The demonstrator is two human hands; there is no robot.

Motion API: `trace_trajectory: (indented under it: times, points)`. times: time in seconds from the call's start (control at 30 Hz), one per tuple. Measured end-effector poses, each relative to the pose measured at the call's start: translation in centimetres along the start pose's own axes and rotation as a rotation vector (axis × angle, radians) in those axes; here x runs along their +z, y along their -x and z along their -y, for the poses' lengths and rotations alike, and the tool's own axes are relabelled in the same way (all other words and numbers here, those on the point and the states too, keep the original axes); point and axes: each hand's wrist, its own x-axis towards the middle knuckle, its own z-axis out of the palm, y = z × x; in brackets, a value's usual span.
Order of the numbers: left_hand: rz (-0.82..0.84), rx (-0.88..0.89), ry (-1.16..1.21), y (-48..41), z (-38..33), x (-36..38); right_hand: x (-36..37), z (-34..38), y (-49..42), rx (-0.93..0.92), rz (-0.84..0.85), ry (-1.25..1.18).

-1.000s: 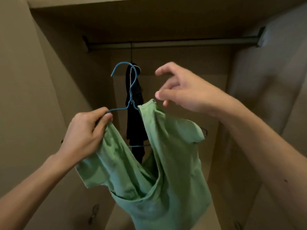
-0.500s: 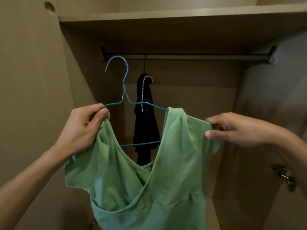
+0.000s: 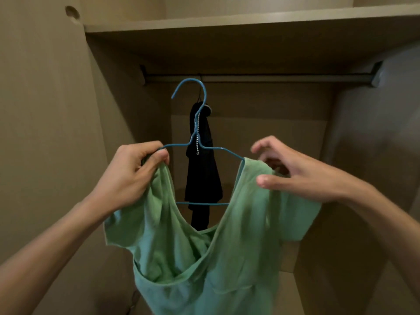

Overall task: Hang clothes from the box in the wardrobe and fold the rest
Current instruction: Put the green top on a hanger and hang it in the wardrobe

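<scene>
The green wrap-front top (image 3: pixel 204 251) hung on a blue wire hanger (image 3: pixel 195 142), held up in front of the open wardrobe and not yet on the rail (image 3: pixel 284 78). The left hand (image 3: pixel 129 176) was closed in a pinch, thumb and fingers clamped together on the hanger's left shoulder and the bunched fabric gathered over it. The right hand (image 3: pixel 293 171) was spread loose over the garment's right shoulder, thumb out front and fingers curled behind; whether it actually gripped cloth or only brushed it could not be told. The hanger's long axis ran level from one hand to the other, with its hook rising from the middle and curling open toward the left. The hook tip sat just under the rail in the head view, though the rail lay deeper inside the cabinet, beneath the shelf (image 3: pixel 250 20). A black garment (image 3: pixel 202 176) with a beaded chain already hung from the rail directly behind the hook. Judged from this, the left hand carried the load and was the one placed to lift and push the hook up and over the rail, probably to one side of the black piece, while the right shoulder looked only half seated on the wire.
</scene>
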Motion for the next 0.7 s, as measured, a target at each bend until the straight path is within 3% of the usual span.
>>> trace_trajectory:
  times: [0.27,0.43,0.57,0.7]
  points:
    - [0.073,-0.004,0.061,-0.1,1.1,1.2,1.2,0.1,0.6,-0.009,0.181,-0.390]
    - [0.115,-0.009,0.083,-0.6,2.4,1.6,0.6,-0.6,2.1,0.062,0.045,-0.708]
    - [0.116,-0.005,0.066,-1.3,3.2,2.5,-0.6,-1.6,3.7,0.173,-0.003,-0.717]
    - [0.111,0.051,0.120,-2.6,0.9,4.2,-0.8,-1.4,4.3,0.202,0.077,-0.696]
